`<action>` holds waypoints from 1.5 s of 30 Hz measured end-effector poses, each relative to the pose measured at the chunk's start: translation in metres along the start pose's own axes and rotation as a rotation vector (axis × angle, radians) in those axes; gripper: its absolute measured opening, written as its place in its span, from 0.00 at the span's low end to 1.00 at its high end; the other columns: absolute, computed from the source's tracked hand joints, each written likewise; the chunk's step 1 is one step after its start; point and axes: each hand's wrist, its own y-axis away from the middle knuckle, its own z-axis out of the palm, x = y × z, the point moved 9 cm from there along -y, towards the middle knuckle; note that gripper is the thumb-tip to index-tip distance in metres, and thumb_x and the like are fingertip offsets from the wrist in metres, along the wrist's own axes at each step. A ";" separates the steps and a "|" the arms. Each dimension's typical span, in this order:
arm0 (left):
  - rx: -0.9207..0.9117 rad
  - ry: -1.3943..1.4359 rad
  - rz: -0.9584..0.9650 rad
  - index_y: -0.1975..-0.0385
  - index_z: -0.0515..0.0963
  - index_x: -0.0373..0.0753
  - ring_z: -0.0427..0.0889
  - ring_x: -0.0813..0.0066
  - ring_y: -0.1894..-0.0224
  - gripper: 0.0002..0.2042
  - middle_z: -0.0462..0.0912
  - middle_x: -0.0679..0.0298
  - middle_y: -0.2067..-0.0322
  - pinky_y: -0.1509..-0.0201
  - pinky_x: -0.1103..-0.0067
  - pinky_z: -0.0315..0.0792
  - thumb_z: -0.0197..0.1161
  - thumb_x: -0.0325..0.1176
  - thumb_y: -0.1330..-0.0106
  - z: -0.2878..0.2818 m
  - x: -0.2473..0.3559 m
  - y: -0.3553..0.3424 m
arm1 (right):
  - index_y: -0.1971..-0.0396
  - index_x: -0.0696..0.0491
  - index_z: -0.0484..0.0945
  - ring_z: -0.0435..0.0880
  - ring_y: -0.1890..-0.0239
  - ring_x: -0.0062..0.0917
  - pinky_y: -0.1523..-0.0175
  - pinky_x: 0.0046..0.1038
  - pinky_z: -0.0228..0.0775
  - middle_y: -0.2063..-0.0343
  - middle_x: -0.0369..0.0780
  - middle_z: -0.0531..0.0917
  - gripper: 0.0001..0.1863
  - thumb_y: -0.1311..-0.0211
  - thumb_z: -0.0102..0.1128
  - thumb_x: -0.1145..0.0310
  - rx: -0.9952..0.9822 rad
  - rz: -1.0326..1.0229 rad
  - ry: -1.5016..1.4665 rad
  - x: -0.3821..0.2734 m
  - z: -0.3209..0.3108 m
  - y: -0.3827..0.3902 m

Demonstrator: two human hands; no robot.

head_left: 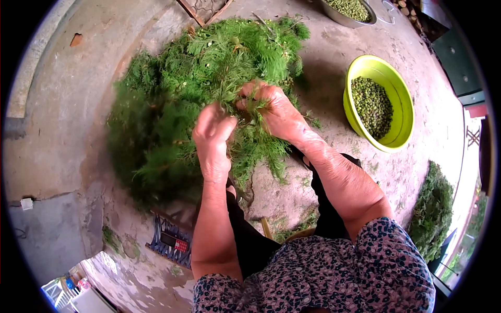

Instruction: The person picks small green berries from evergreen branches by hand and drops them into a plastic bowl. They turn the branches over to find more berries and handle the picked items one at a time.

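A large heap of feathery green branches [209, 57] lies on the floor in front of me. Above its near side, my right hand [274, 109] has its fingers curled closed around a leafy green sprig [253, 117]. Just beside it, my left hand [213, 135] is closed too, its fingertips meeting the same greenery. The left fingers are slightly blurred, and leaves partly cover what both hands grip. Foliage on the heap's left side is smeared by motion. To the right, apart from my hands, stands a lime-green basin [404, 120] holding many small round green cones or fruits [371, 107].
A metal basin [360, 22] of similar green pieces stands at the far right. Another pile of greenery [432, 214] lies near the right wall. At lower left is a low woven stool [166, 229] with a dark and red device [175, 242] on it. My legs flank the heap's near edge.
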 end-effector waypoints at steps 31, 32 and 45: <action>0.082 0.056 -0.193 0.62 0.74 0.36 0.71 0.83 0.72 0.13 0.74 0.68 0.70 0.69 0.84 0.65 0.57 0.38 0.40 -0.013 -0.022 0.005 | 0.65 0.56 0.77 0.73 0.80 0.11 0.78 0.13 0.63 0.76 0.32 0.80 0.12 0.47 0.62 0.65 -0.003 0.594 -0.801 0.029 0.028 0.016; 0.078 0.033 -0.190 0.64 0.76 0.37 0.69 0.85 0.73 0.11 0.72 0.71 0.71 0.69 0.85 0.64 0.57 0.38 0.39 -0.011 -0.022 0.005 | 0.68 0.55 0.78 0.71 0.81 0.11 0.78 0.13 0.62 0.76 0.33 0.80 0.10 0.45 0.60 0.64 0.016 0.581 -0.764 0.028 0.028 0.016; 0.040 0.021 -0.068 0.69 0.74 0.40 0.68 0.86 0.78 0.06 0.72 0.74 0.78 0.75 0.87 0.63 0.61 0.33 0.42 -0.012 -0.018 -0.004 | 0.69 0.55 0.72 0.75 0.76 0.22 0.78 0.20 0.66 0.71 0.40 0.75 0.12 0.39 0.51 0.61 0.184 0.596 -1.082 0.030 0.003 0.008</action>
